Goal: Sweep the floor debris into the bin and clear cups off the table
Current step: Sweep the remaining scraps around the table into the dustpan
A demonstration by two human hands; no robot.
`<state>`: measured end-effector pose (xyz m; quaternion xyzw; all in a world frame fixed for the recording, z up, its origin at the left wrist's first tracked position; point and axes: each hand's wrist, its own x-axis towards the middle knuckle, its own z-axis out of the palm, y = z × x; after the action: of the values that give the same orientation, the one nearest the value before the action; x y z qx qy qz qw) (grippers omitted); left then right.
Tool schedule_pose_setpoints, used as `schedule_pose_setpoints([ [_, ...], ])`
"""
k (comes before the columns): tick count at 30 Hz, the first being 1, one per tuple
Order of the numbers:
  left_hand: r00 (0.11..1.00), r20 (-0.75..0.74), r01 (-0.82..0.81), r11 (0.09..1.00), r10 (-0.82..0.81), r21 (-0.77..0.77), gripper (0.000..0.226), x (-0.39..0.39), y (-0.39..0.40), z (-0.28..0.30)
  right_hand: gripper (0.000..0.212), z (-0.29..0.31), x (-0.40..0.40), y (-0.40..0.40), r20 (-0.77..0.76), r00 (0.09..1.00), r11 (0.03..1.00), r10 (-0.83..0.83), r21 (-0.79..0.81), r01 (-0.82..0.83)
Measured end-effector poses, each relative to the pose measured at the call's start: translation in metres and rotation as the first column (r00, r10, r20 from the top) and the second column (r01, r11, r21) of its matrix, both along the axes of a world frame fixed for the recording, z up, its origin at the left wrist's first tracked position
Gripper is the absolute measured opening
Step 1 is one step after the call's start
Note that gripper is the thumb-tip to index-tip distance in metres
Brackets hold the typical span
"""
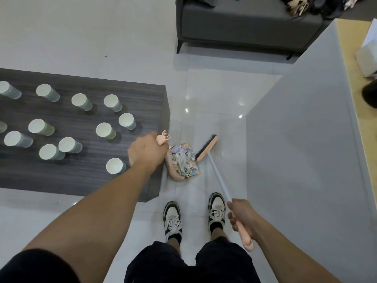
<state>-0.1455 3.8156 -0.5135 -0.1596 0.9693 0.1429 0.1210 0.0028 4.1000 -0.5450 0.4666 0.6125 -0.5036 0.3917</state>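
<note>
My left hand [145, 153] grips the pink top of the dustpan's handle [162, 138]. The pink dustpan [175, 174] stands on the white floor by the table's corner, holding a heap of pale paper scraps [182, 160]. My right hand [241, 218] grips the pink end of the broom's white handle [218, 176]. The broom head [207, 148], pink with dark bristles, touches the dustpan's right side. Several paper cups [111, 102] stand upright on the dark wooden table [132, 82] to the left.
A grey sofa [244, 23] stands at the back. A white wall or partition [302, 139] closes off the right side. My two shoes [217, 209] stand on the tiles just behind the dustpan. A small dark speck [105, 56] lies on the floor beyond the table.
</note>
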Motion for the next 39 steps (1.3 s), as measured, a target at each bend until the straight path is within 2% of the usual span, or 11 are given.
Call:
schedule_pose_setpoints([
  [7,1.0,0.02,-0.016,0.999,0.015,0.043,0.034,0.002,-0.008,0.008,0.02,0.016,-0.001,-0.002,0.001,0.995,0.995,0.099,-0.012,-0.099],
  [16,0.997,-0.037,-0.063,0.982,0.07,0.177,0.033,-0.007,0.001,0.034,0.021,0.048,-0.017,0.011,-0.092,0.971,0.973,0.22,0.098,-0.211],
  [22,0.98,-0.13,-0.104,0.941,0.153,0.321,0.032,-0.045,0.013,0.069,0.018,0.088,-0.05,0.026,-0.17,0.964,0.967,0.203,0.188,-0.171],
  [32,0.909,-0.194,-0.26,0.865,0.369,0.43,0.032,-0.154,0.057,0.107,0.019,0.123,-0.186,0.086,-0.304,0.912,0.941,0.275,0.278,-0.192],
  [39,0.824,-0.213,-0.4,0.805,0.525,0.438,0.035,-0.237,0.087,0.128,0.022,0.145,-0.314,0.131,-0.355,0.839,0.901,0.412,0.296,-0.317],
])
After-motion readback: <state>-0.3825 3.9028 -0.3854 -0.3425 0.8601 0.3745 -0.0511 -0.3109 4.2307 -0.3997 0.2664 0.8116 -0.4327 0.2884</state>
